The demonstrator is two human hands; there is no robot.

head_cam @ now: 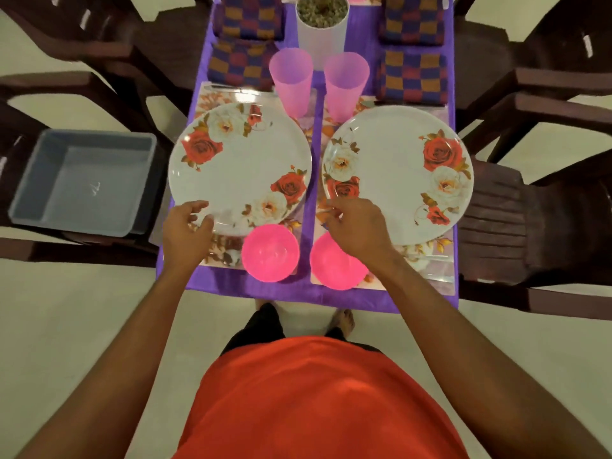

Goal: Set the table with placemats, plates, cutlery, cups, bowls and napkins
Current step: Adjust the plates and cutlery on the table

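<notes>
mostly the near end of the worktop [334, 298] was laid. two placemats [218, 251] lay side by side, each carrying a plate, with two cups [291, 81] standing just beyond the plates and two bowls [270, 253] on the mats' near edges. four folded napkins [414, 77] sat farther up, beside a pot [323, 38], apparently not yet put at their places. no cutlery showed plainly; a glint at the left mat's far edge was too small to tell.

the left hand [187, 228] gripped the near rim of the left plate [241, 167], thumb on top and fingers [206, 223] curled beneath. the right hand [356, 226] was curled at the near-left rim of the right plate [397, 170], partly covering one bowl; whether it pinched the rim i could not tell. both plates seemed to be getting a last adjustment.

a grey tub [86, 180] sat on a chair [20, 250] to the left, with nothing showing inside. by my judgement, cutlery and napkins remained.
</notes>
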